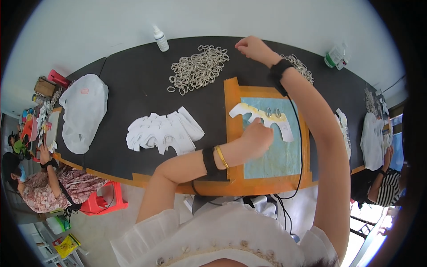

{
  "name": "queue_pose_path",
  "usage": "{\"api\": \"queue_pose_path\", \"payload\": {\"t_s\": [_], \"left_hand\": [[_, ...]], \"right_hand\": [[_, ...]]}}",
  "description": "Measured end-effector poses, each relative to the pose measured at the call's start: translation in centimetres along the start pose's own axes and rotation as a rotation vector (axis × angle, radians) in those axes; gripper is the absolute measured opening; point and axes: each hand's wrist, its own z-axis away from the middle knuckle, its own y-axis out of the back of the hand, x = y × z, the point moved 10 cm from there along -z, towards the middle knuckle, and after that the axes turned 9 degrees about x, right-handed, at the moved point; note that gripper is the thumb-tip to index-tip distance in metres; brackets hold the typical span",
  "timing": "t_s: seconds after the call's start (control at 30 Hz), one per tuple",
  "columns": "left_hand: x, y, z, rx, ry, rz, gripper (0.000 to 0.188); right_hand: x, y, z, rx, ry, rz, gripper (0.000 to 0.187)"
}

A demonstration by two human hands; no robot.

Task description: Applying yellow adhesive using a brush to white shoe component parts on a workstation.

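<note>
My left hand (254, 141) is over the blue mat (271, 167), its fingers curled together at the lower edge of a curved white cutout (284, 129). What those fingers hold, if anything, is hidden. Yellowish patches mark the cutout's upper edge, and two silver oval rings (273, 112) sit on it. My right hand (253, 48) reaches to the far side of the table, just right of a large pile of silver rings (195, 71). Its fingers are closed in a pinch, and anything between them is too small to make out.
Stacked white cutouts (162, 131) lie left of the mat. Another ring pile (299, 66) is partly behind my right forearm. A spray bottle (161, 39), a white plastic bag (84, 113) and a green-labelled bottle (334, 56) stand around. A black cable (299, 133) crosses the mat. Co-workers sit at both sides.
</note>
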Motion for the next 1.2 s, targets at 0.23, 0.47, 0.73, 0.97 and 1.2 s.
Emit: {"api": "queue_pose_path", "payload": {"t_s": [0.23, 0.47, 0.73, 0.97, 1.2], "left_hand": [[1.2, 1.0, 1.0, 0.262, -0.033, -0.099, 0.055], [1.1, 1.1, 0.8, 0.208, -0.059, 0.005, 0.043], [1.7, 0.7, 0.7, 0.2, -0.093, -0.006, 0.033], [1.9, 1.0, 0.7, 0.208, -0.088, -0.043, 0.042], [1.9, 0.9, 0.8, 0.214, -0.082, -0.06, 0.043]], "right_hand": [[-1.1, -9.5, -4.4, -0.188, 0.176, 0.022, 0.048], [-1.1, -15.9, -5.1, -0.447, 0.079, 0.318, 0.06], [0.9, -14.5, -3.4, -0.34, 0.089, 0.187, 0.062], [2.0, -14.9, -1.0, -0.227, -0.078, 0.153, 0.071], [0.6, -16.6, 1.7, -0.27, -0.175, 0.058, 0.081]]}}
